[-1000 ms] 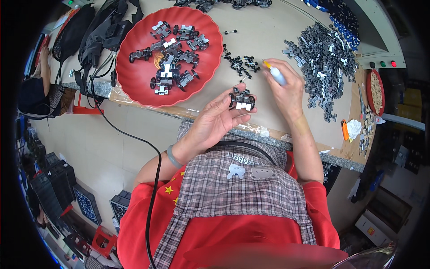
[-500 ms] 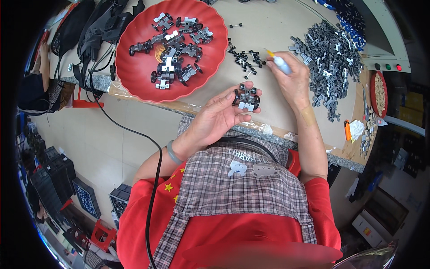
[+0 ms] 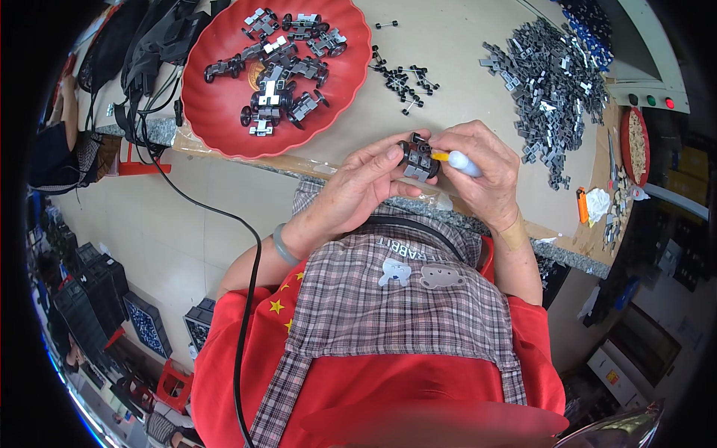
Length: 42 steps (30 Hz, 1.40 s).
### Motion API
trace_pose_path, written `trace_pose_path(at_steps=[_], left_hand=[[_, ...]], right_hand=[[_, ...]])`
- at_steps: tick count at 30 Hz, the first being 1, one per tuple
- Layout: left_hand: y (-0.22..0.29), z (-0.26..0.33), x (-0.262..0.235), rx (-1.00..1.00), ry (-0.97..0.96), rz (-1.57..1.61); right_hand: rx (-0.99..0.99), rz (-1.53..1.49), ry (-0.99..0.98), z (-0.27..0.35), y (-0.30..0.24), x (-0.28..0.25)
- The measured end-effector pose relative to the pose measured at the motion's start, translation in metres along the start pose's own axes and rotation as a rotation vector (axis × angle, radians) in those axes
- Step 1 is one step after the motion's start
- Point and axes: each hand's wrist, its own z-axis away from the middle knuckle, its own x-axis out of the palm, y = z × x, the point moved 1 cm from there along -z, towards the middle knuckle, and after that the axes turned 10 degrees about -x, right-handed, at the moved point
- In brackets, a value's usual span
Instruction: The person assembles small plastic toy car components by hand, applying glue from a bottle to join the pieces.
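Note:
In my left hand (image 3: 357,179) is a small toy car chassis (image 3: 417,166), grey with black wheels, held tilted between thumb and fingers. My right hand (image 3: 489,175) is closed round a white pen-like tool (image 3: 464,164) with a yellow tip. That tip meets the chassis on its right side, close to a wheel. The right fingertips are beside the chassis too; whether they pinch a small part as well is hidden. Beyond the hands lies a loose heap of black wheel axles (image 3: 407,82).
A scalloped red tray (image 3: 205,119) with several wheeled chassis stands at left. Grey chassis pieces (image 3: 556,97) are piled at right, near an orange lighter (image 3: 582,205) and white tissue (image 3: 597,204). A black cable (image 3: 213,211) hangs across the left side.
My right hand has come from near the axle heap down and toward me, bringing the tool's yellow tip to the chassis. The chassis is now turned in my left hand.

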Motion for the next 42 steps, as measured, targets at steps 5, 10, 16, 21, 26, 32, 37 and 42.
trace_pose_path(at_steps=[5, 10, 16, 21, 26, 32, 37, 42], left_hand=[[0.002, 0.002, 0.004, 0.011, 0.051, -0.056], [0.000, 0.002, 0.003, 0.053, 0.095, -0.077], [0.002, 0.001, 0.001, -0.008, 0.052, -0.025], [0.007, -0.001, 0.002, -0.072, 0.097, 0.049], [0.009, -0.001, 0.004, -0.136, 0.106, 0.112], [0.011, -0.001, 0.006, -0.147, 0.108, 0.146], [0.011, -0.001, 0.001, -0.173, 0.093, 0.189], [0.014, -0.003, 0.004, -0.136, 0.083, 0.172]], right_hand=[[-0.048, 0.100, -0.080, 0.005, -0.002, -0.001], [0.047, -0.033, -0.166, 0.000, -0.006, -0.008], [0.056, 0.002, -0.166, 0.005, -0.005, -0.010], [-0.002, 0.103, -0.236, 0.004, -0.012, -0.009], [-0.057, 0.137, -0.266, 0.004, -0.010, -0.010], [-0.036, 0.067, -0.236, 0.008, -0.007, -0.009], [0.090, -0.242, -0.141, 0.007, -0.002, -0.012], [0.326, -0.728, 0.170, 0.028, 0.008, -0.012]])
